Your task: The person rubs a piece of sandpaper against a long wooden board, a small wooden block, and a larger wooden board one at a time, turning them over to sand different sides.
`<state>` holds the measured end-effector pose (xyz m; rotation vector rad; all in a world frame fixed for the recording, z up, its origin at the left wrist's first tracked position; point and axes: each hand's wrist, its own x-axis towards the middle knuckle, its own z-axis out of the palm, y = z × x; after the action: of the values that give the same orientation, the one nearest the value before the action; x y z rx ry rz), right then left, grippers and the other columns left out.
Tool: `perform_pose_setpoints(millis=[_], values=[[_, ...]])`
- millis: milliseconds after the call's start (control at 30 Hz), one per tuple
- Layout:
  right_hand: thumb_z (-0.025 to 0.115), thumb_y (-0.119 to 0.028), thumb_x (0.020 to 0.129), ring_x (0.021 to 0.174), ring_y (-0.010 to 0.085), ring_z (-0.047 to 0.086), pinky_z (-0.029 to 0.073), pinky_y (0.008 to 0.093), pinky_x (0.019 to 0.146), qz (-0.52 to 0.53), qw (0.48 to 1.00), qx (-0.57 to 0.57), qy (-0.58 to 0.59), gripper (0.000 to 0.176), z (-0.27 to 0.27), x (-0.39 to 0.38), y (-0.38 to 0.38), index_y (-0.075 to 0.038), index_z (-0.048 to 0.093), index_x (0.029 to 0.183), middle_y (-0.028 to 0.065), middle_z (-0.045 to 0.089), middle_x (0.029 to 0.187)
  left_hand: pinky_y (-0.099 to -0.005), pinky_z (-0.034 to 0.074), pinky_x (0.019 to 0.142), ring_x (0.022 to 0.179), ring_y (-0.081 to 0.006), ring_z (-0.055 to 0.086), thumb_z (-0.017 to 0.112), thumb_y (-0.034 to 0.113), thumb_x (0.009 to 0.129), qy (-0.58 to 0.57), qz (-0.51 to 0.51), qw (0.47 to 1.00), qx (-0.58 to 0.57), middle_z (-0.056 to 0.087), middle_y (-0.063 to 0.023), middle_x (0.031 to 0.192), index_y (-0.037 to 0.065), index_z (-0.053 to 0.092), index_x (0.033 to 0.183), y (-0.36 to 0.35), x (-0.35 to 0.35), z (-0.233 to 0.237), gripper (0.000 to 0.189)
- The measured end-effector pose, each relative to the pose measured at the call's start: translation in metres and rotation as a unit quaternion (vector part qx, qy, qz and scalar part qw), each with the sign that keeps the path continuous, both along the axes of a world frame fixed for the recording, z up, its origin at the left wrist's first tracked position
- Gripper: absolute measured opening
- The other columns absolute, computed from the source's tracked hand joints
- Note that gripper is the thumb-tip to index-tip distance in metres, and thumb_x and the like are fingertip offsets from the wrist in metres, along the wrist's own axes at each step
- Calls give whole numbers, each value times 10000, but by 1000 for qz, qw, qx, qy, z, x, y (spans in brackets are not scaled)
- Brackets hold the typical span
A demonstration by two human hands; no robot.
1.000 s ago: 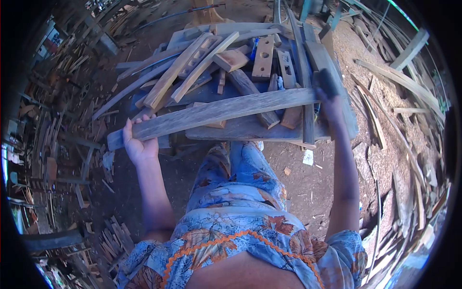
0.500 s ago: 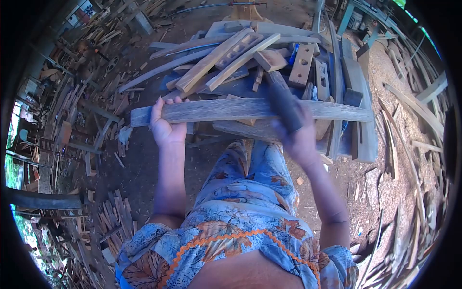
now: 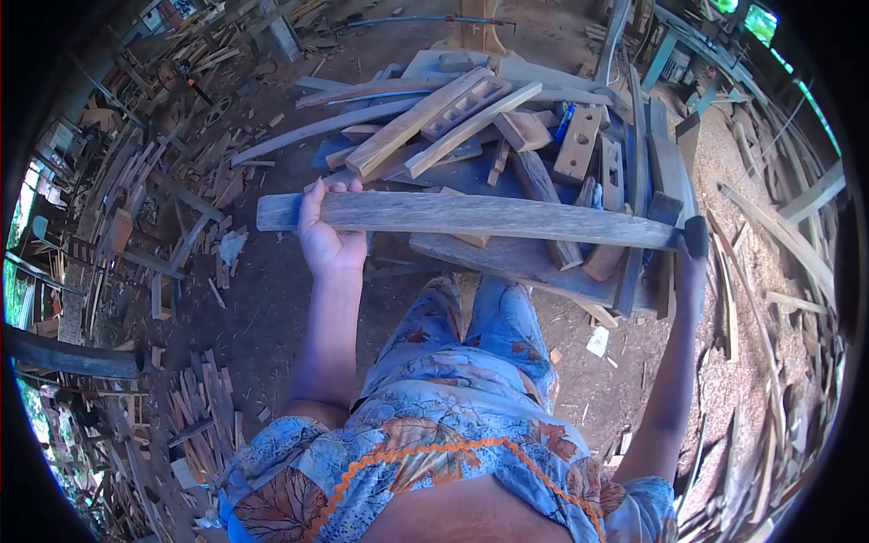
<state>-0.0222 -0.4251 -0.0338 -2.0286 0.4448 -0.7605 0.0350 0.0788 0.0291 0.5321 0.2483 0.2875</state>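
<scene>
A long, slightly curved wooden plank point(image 3: 507, 217) lies across in front of me, above a pile of timber. My left hand point(image 3: 333, 237) is closed around it near its left end, thumb and fingertips over the far edge. At the plank's right end, my right hand point(image 3: 690, 264) grips a dark block point(image 3: 695, 235) that looks like a sanding block. The block is against or just beside that end; contact is not clear. Most of the right fingers are hidden behind it.
Beneath and beyond the plank is a heap of wood pieces, including a mortised block point(image 3: 577, 145) and a pale strip point(image 3: 472, 128). Sawdust point(image 3: 715, 362) and long offcuts cover the ground at right. Scrap wood point(image 3: 204, 407) lies at left.
My right hand has swept the dark block from mid-plank rightward to the plank's right end. My left hand keeps its hold; the view has shifted slightly.
</scene>
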Motion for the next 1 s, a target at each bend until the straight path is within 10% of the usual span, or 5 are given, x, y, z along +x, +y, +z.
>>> perform_pose_setpoints(millis=[233, 433, 700, 1000], values=[[728, -92, 733, 1230, 278, 504, 398, 356, 1021, 332, 926, -159, -82, 752, 73, 5, 174, -15, 379, 1394, 183, 525, 1316, -413, 498, 884, 874, -244, 604, 599, 173, 877, -69, 4, 998, 14, 583, -49, 819, 64, 549, 854, -3, -4, 15, 123], [679, -35, 607, 1149, 376, 527, 423, 422, 988, 249, 866, -400, -167, 743, 100, 2, 233, -21, 473, 1321, 165, 550, 1264, -424, 438, 943, 1000, -263, 603, 598, 218, 878, -205, -67, 975, 43, 610, -71, 960, 63, 562, 1064, -12, -33, 42, 245], [632, -23, 637, 1017, 321, 621, 496, 392, 911, 234, 836, -435, -239, 600, 124, 33, 206, -52, 578, 1234, 117, 641, 1136, -460, 371, 1024, 1237, -282, 454, 645, 341, 813, -329, -60, 924, 184, 472, -147, 1303, 88, 325, 1405, -32, -25, 56, 719], [662, 21, 783, 1030, 191, 613, 470, 292, 901, 109, 873, -227, -419, 463, 257, 48, 133, 68, 542, 1228, 121, 624, 1175, -331, 454, 930, 1136, -213, 525, 692, 363, 828, -212, -443, 811, 320, 510, -173, 1240, 20, 425, 1323, -72, -49, -20, 659]])
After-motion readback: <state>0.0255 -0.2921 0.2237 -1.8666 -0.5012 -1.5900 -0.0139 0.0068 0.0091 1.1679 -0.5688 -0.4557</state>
